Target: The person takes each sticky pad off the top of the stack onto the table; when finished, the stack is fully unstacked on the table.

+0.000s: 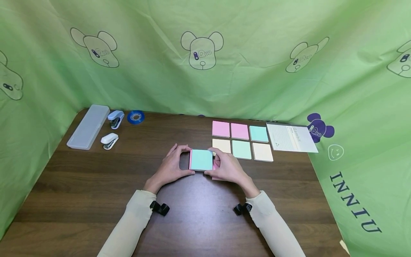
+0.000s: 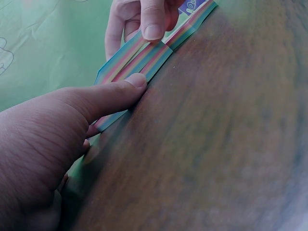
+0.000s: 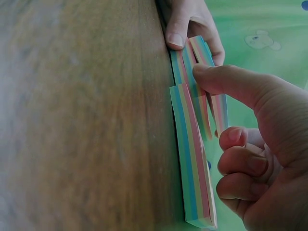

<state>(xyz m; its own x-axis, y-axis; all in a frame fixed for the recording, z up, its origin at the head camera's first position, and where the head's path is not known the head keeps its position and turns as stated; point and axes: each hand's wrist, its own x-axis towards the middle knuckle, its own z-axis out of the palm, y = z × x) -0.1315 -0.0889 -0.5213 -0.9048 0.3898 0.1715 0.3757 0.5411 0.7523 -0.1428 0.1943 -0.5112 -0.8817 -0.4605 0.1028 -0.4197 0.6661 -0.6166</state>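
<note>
A stack of square sticky note pads (image 1: 201, 160) sits between both hands at the middle of the table, a teal sheet on top and a pink edge showing at its left. Its sides show coloured stripes in the wrist views. My left hand (image 1: 170, 167) holds the stack's left end, thumb on the near side and fingers at the far side. With thumb and index finger, my right hand (image 1: 228, 167) pinches the upper pad (image 3: 201, 50) at its right end. Partly hidden under the right hand lies another pad (image 3: 190, 159), pink on top.
Behind the right hand lie two rows of pads: pink (image 1: 221, 129), teal (image 1: 258, 134), cream (image 1: 262, 152) and mint (image 1: 241, 150). A white notepad (image 1: 291, 137) is at far right. Far left are a translucent case (image 1: 89, 126), two small staplers (image 1: 109, 140) and a blue tape roll (image 1: 136, 117).
</note>
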